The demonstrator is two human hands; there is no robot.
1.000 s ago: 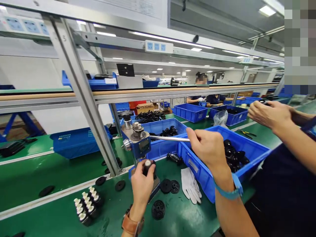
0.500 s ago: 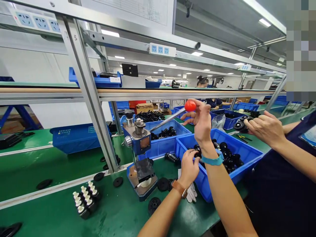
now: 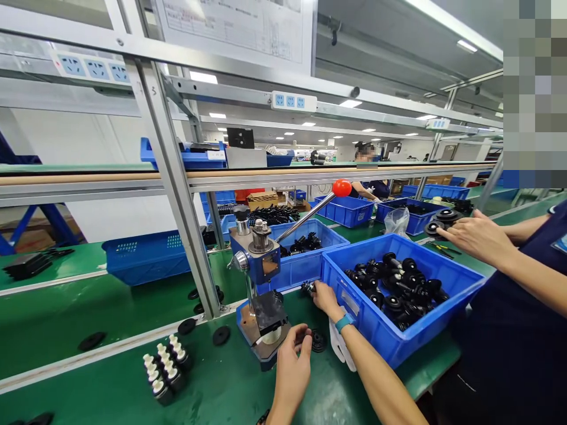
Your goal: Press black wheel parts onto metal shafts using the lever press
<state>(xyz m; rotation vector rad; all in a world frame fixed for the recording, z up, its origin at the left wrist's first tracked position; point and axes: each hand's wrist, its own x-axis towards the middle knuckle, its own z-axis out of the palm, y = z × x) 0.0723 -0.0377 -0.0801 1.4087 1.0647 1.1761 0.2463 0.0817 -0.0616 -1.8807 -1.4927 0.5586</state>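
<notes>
My right hand [image 3: 326, 298] closes its fingers on a black ribbed part [image 3: 307, 287] lying on the green bench behind the press base. In front of the press, my left hand [image 3: 294, 361] hovers with fingers curved and thumb apart, and I see nothing held in it. Just right of its fingertips lies a black disc [image 3: 318, 340]. The hand press [image 3: 261, 265] stands upright, its lever raised to the red ball knob [image 3: 342, 188], with a black block [image 3: 269, 313] on its base. A white glove [image 3: 341, 348] lies under my right forearm.
A blue bin [image 3: 403, 330] of black parts stands at the right, with another blue bin [image 3: 296, 271] behind the press. White-topped black pieces [image 3: 165, 372] stand in rows at the left. A metal post [image 3: 177, 195] rises beside the press. A co-worker's hand [image 3: 478, 236] works at the right.
My right hand has left the red knob and come down to the black part behind the press. My left hand has moved from the bin's edge toward the front of the press. The lever stays raised.
</notes>
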